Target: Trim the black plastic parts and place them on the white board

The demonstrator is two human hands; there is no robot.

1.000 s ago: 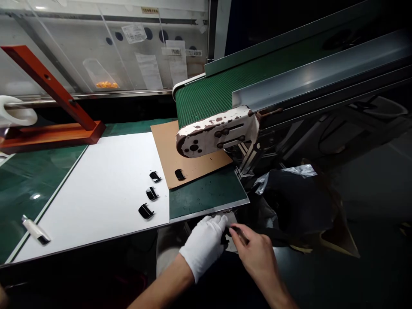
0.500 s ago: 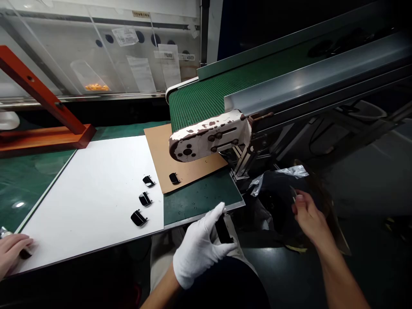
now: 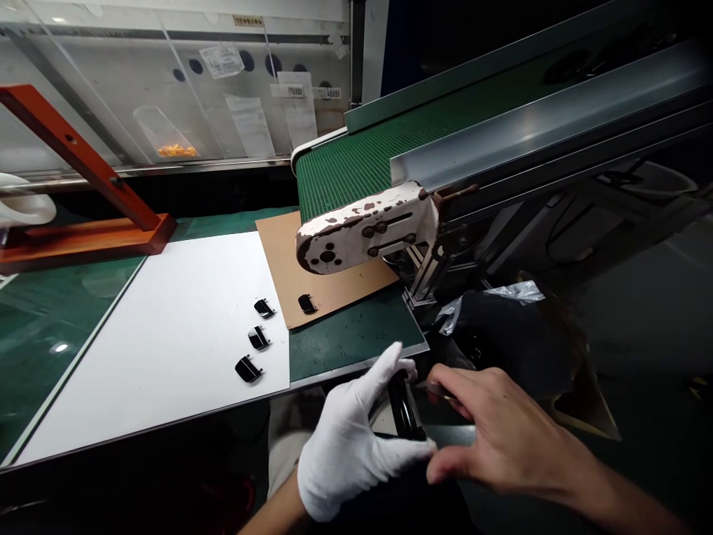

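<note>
Since half a second ago, my right hand (image 3: 495,431) has swung leftward to just beside my left hand (image 3: 353,446). Scanning left to right, I see an orange stand (image 3: 89,241) far left, then a white sheet (image 3: 150,334) with three black pieces (image 3: 258,338) toward its right edge, and a fourth piece (image 3: 306,303) on cardboard (image 3: 345,293) by the conveyor (image 3: 345,171). Near centre, my gloved left hand holds a black part (image 3: 402,410) between widely spread thumb and fingers, while my bare right hand, thumb apart, clasps a thin tool (image 3: 442,391).
</note>
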